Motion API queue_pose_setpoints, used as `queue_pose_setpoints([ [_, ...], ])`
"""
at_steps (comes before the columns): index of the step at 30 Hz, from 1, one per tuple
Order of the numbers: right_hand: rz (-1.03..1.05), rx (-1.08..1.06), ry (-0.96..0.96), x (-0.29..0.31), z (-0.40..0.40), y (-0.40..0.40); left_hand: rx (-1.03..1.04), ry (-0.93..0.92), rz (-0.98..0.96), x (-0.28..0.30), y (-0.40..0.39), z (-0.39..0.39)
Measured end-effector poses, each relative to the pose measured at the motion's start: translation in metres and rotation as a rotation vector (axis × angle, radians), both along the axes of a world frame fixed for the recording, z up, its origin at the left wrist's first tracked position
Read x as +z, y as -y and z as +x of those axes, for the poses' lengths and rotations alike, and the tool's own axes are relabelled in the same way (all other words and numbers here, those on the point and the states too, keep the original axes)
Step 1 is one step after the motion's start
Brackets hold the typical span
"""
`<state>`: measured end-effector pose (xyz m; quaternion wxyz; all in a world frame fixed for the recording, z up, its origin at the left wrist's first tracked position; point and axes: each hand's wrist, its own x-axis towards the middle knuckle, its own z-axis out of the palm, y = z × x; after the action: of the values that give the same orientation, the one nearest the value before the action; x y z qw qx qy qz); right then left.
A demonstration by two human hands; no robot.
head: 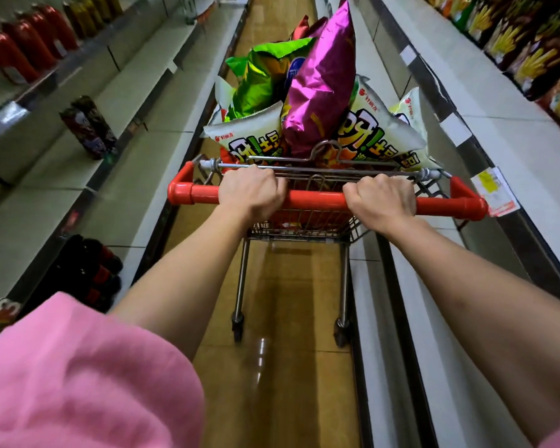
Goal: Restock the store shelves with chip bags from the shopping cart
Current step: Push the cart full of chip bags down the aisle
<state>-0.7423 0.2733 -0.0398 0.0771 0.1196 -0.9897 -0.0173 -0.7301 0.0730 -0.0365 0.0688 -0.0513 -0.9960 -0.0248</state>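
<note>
Between shelf edges: both hands, left & right, grasping cart handle; aisle floor open

The scene was lit dimly and unevenly, with a greenish cast on the pale shelves to either side of the hands. Light was thrown from overhead: a small bright glare streak was seen on the glossy floor below the hands, and sharp highlights were reflected off the purple foil bag beyond them. Strong wide-angle bending was shown at the edges, where slight blur was also noticed.
</note>
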Motion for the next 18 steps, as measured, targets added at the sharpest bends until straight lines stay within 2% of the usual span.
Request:
queue_pose_setpoints([
  [9,-0.043,-0.004,0.025,0.004,-0.067,0.002,0.032,0.009,-0.056,0.001,-0.003,-0.082],
  [18,-0.066,-0.031,0.038,0.006,-0.099,0.006,-0.001,0.043,-0.041,0.006,0.000,-0.119],
])
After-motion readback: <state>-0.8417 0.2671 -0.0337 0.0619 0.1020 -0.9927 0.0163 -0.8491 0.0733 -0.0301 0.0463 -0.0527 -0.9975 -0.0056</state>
